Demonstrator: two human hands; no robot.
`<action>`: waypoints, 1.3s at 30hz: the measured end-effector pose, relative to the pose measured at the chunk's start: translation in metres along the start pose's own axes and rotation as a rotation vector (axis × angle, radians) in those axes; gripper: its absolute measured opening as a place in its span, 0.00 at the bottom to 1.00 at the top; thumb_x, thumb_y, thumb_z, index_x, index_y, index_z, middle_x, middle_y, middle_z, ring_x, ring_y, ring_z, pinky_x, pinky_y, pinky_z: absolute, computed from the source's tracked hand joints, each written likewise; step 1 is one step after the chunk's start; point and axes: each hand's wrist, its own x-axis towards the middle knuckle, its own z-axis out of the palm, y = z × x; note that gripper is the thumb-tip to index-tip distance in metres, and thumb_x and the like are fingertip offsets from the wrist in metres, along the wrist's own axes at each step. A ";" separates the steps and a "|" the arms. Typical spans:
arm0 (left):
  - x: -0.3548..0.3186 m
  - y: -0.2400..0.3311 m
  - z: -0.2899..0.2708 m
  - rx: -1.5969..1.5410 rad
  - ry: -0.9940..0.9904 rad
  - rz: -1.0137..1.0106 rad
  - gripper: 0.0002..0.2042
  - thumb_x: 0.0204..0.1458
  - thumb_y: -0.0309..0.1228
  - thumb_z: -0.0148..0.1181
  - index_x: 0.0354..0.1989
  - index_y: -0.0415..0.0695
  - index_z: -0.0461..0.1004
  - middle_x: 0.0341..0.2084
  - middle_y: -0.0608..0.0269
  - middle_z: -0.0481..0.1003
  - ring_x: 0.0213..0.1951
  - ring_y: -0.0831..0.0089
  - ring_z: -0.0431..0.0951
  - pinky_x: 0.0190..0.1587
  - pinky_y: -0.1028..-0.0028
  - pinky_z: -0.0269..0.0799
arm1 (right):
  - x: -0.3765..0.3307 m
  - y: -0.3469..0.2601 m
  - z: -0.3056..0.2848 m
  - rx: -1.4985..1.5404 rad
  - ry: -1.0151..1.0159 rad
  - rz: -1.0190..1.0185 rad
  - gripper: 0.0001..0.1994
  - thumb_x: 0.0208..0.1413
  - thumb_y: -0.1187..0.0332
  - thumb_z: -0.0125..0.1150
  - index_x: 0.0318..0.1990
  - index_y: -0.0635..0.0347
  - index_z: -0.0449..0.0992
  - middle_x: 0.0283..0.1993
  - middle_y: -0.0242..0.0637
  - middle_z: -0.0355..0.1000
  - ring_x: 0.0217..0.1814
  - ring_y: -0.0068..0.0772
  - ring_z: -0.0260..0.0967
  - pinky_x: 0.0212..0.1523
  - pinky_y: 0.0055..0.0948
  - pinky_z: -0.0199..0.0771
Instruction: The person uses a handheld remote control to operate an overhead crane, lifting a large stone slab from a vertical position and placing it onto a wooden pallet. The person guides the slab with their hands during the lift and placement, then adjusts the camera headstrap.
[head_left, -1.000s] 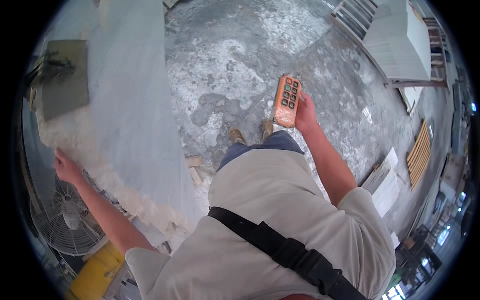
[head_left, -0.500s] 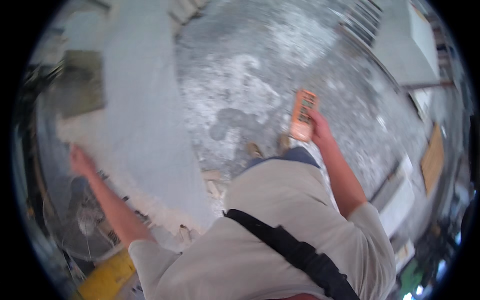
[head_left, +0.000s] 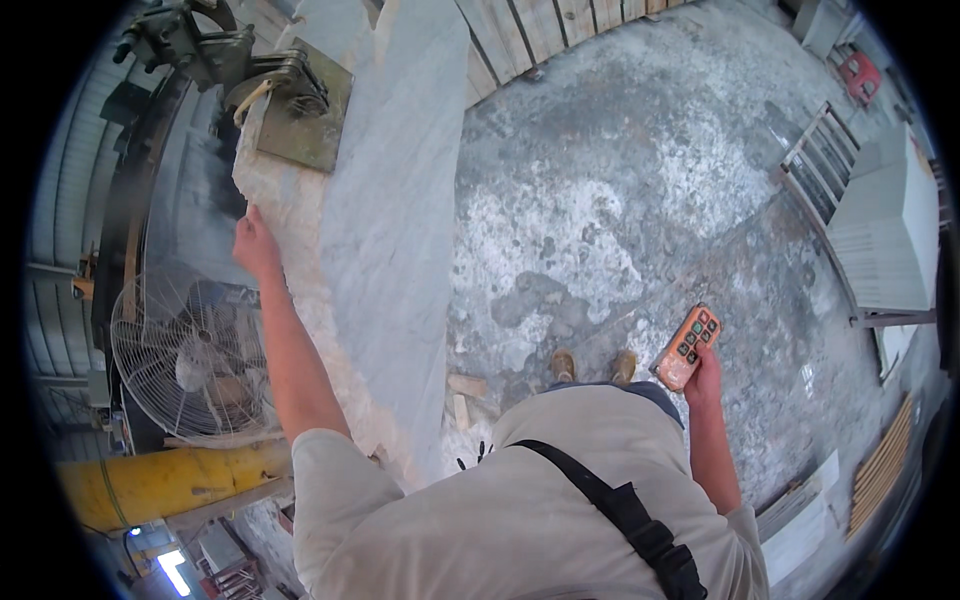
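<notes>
A large grey-white stone slab (head_left: 395, 220) with a rough beige broken edge stands along my left side. My left hand (head_left: 257, 245) is closed at that rough edge, arm stretched out, fingers gripping it. My right hand (head_left: 706, 378) holds an orange handheld remote control (head_left: 690, 345) with dark buttons, the thumb lying over its keypad. A square metal clamp plate (head_left: 305, 110) rests against the slab's face, ahead of my left hand. A jointed metal arm (head_left: 215, 55) is attached to the plate.
A wire-caged fan (head_left: 200, 360) and a yellow beam (head_left: 170, 485) stand left of my arm. Wooden planks (head_left: 550, 30) lie ahead. At right are a metal rack (head_left: 820, 160), a pale block (head_left: 885, 225) and wooden strips (head_left: 882, 465). Small offcuts (head_left: 463, 400) lie near my boots.
My view has swung left, bringing the jointed metal arm, fan and planks into clearer sight. My left hand stays at the slab's edge; the remote control is still in my right hand.
</notes>
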 end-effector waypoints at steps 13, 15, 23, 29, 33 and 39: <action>0.013 0.037 0.024 0.042 0.048 0.132 0.21 0.57 0.48 0.47 0.28 0.41 0.73 0.24 0.49 0.75 0.29 0.47 0.73 0.31 0.57 0.67 | -0.001 0.008 -0.033 0.086 0.076 -0.046 0.13 0.55 0.69 0.51 0.47 0.63 0.69 0.43 0.37 0.72 0.44 0.33 0.71 0.47 0.34 0.72; 0.008 0.052 0.023 0.042 0.051 0.152 0.21 0.57 0.48 0.46 0.28 0.41 0.73 0.23 0.48 0.74 0.28 0.47 0.73 0.30 0.56 0.67 | 0.001 0.009 -0.040 0.112 0.080 -0.066 0.13 0.56 0.68 0.52 0.47 0.62 0.70 0.43 0.36 0.73 0.44 0.33 0.71 0.47 0.34 0.72; -0.013 0.110 0.033 0.053 0.063 0.214 0.19 0.57 0.47 0.46 0.24 0.45 0.70 0.20 0.49 0.73 0.26 0.46 0.73 0.27 0.54 0.66 | 0.001 -0.001 -0.055 0.089 0.104 -0.057 0.13 0.57 0.68 0.50 0.47 0.63 0.68 0.42 0.40 0.72 0.43 0.36 0.72 0.45 0.38 0.73; -0.026 0.160 0.051 0.055 0.043 0.219 0.19 0.57 0.48 0.45 0.27 0.45 0.70 0.23 0.49 0.74 0.27 0.46 0.73 0.28 0.52 0.66 | 0.006 -0.023 -0.072 0.108 0.090 -0.087 0.12 0.56 0.69 0.51 0.46 0.63 0.69 0.42 0.38 0.72 0.42 0.33 0.72 0.46 0.34 0.73; -0.031 0.206 0.066 0.003 0.026 0.236 0.19 0.58 0.48 0.44 0.27 0.44 0.70 0.23 0.49 0.74 0.27 0.46 0.73 0.29 0.52 0.66 | 0.005 -0.040 -0.098 0.125 0.112 -0.133 0.12 0.56 0.70 0.50 0.46 0.64 0.68 0.42 0.39 0.72 0.42 0.34 0.72 0.46 0.35 0.74; -0.033 0.273 0.092 -0.074 -0.014 0.246 0.21 0.58 0.50 0.43 0.28 0.44 0.69 0.25 0.47 0.74 0.31 0.45 0.73 0.33 0.53 0.67 | 0.002 -0.059 -0.127 0.183 0.171 -0.151 0.10 0.55 0.71 0.49 0.44 0.66 0.68 0.40 0.40 0.72 0.41 0.35 0.72 0.44 0.35 0.74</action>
